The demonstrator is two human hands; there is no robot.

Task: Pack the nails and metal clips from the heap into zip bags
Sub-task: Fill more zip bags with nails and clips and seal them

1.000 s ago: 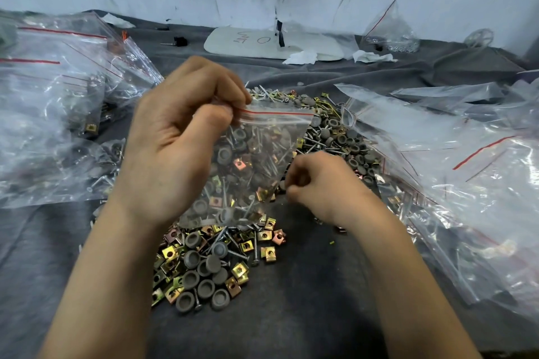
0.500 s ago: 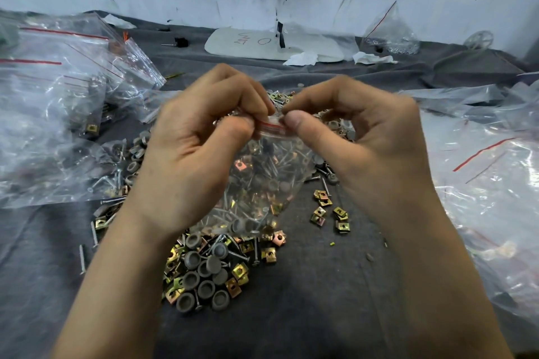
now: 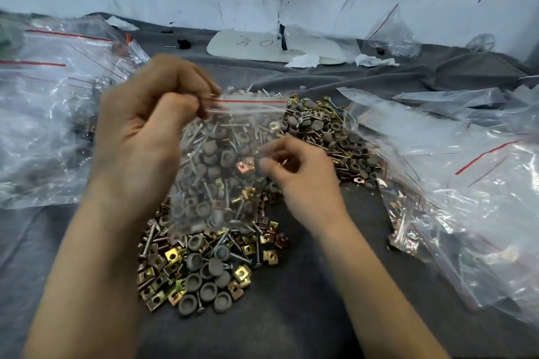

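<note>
A small clear zip bag with a red strip along its top hangs over the heap of grey-capped nails and brass-coloured metal clips on the dark cloth. It holds several nails and clips. My left hand pinches the bag's top left corner between thumb and fingers. My right hand is lower, at the bag's right side, with its fingers curled; a small coppery piece shows between the fingertips. More of the heap lies behind the bag.
Filled clear bags are piled at the left, and more bags spread over the right side. At the back, by the wall, lie a white board and crumpled tissue. Dark cloth shows in front of the heap.
My right hand has left the bag's top edge and dropped down to the bag's right side. The left hand keeps its pinch on the top corner.
</note>
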